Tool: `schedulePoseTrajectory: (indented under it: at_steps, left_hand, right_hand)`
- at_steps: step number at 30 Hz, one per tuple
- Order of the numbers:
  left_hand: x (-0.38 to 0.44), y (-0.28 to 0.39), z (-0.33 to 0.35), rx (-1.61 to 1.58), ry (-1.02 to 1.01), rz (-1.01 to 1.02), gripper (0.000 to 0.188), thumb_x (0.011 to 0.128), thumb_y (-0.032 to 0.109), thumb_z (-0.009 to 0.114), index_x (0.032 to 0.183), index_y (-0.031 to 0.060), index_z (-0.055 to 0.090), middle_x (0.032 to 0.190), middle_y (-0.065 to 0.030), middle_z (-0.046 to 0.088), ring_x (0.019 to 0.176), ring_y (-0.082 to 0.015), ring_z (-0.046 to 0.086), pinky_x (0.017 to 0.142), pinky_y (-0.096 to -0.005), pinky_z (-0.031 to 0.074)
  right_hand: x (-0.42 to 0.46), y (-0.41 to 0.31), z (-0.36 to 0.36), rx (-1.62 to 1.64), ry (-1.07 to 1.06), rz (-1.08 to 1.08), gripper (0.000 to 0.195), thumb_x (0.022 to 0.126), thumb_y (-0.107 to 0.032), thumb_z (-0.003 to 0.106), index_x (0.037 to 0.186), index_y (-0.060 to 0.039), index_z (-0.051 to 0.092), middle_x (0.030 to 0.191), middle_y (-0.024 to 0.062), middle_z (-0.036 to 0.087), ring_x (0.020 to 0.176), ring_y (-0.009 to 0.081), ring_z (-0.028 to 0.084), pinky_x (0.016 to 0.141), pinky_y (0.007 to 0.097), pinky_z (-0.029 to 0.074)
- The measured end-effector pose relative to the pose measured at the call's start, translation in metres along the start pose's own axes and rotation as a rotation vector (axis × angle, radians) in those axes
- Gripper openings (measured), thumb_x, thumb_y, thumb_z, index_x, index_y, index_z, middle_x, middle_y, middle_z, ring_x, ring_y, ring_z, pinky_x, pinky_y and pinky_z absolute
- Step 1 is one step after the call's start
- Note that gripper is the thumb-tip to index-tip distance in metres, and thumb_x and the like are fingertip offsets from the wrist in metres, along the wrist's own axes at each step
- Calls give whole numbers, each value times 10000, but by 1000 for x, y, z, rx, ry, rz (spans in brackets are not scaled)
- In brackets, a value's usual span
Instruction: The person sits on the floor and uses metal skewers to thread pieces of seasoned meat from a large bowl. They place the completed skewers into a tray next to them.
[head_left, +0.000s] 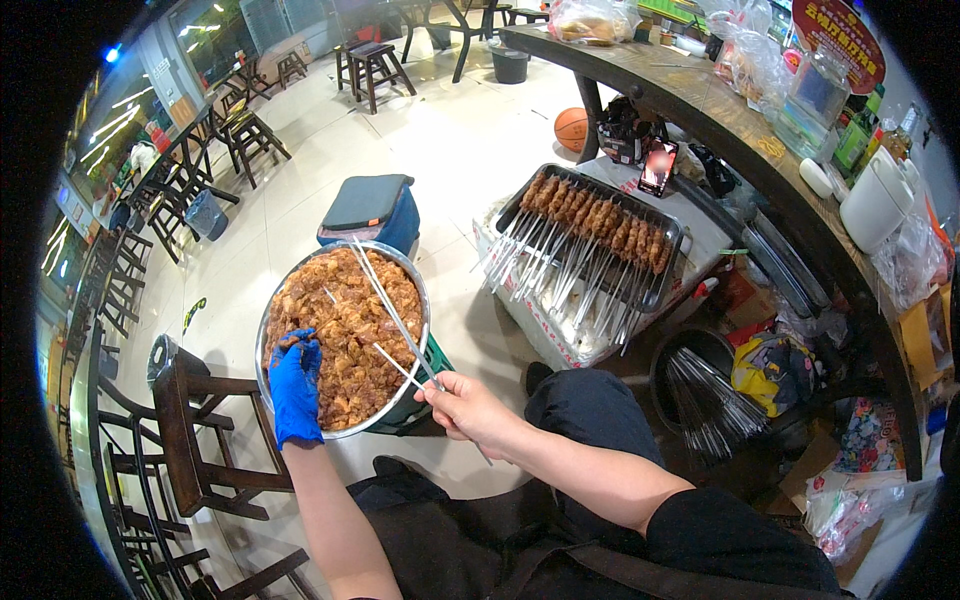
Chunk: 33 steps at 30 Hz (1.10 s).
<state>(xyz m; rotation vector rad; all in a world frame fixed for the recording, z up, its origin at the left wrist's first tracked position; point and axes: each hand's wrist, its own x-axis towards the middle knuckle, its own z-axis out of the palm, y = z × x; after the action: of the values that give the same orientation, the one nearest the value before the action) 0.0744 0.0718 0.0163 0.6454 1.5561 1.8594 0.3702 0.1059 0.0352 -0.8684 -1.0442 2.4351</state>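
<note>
A large round metal basin (352, 330) heaped with marinated meat pieces (367, 300) stands before me, left of centre. My left hand (296, 386), in a blue glove smeared with marinade, is at the basin's left side, its fingertips bent together over the meat; whether a piece is between them is unclear. My bare right hand (461, 409) grips several metal skewers (394, 311) at the basin's lower right edge, their far ends crossing above the meat. To the right, a black tray (667, 292) bears a row of meat-loaded skewers (600, 217), bare ends pointing towards me.
The tray rests on a white foam box (517, 322). Bare skewers (712, 405) stand in a dark bucket (660, 367) beside my knee. A blue cooler bag (367, 206) is behind the basin, a wooden stool (180, 435) at left, a curved counter (697, 97) at right.
</note>
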Motion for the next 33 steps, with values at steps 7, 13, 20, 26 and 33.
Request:
schedulePoseTrajectory:
  at_steps: [7, 13, 20, 26, 33]
  left_hand:
    - [-9, 14, 18, 140, 44, -81, 159, 883, 187, 630, 1013, 97, 648, 839, -43, 640, 700, -107, 611, 587, -199, 500]
    - [-22, 27, 38, 191, 22, -190, 233, 928, 287, 555, 1070, 116, 628, 907, -77, 667, 728, -142, 644, 584, -201, 491]
    - [-13, 16, 22, 186, 47, -135, 237, 913, 246, 579, 1091, 95, 622, 947, -59, 682, 706, -93, 613, 563, -200, 461]
    - [-20, 24, 31, -72, 190, -109, 219, 890, 205, 616, 1076, 94, 650, 888, 3, 672, 627, -33, 503, 537, -158, 410]
    - [-11, 18, 14, 81, 62, -187, 209, 900, 213, 604, 1057, 88, 661, 771, 40, 600, 602, -33, 477, 535, -157, 391]
  right_hand:
    - [-2, -1, 2, 16, 3, -14, 130, 973, -173, 456, 1005, -65, 520, 593, -40, 420, 429, 31, 277, 386, 195, 193]
    - [-2, -1, 0, 14, -2, -28, 179, 982, -211, 446, 965, -62, 543, 595, -46, 418, 456, 30, 307, 400, 202, 216]
    - [-1, -1, 3, 6, -1, -26, 170, 979, -202, 446, 966, -63, 544, 590, -38, 422, 448, 33, 310, 391, 202, 214]
    - [-2, -2, -1, 36, 35, -52, 165, 978, -199, 446, 962, -66, 542, 586, -31, 425, 422, 39, 297, 372, 209, 205]
    - [-4, -4, -1, 44, 28, -48, 151, 977, -181, 445, 968, -58, 531, 584, -32, 423, 419, 38, 294, 372, 208, 201]
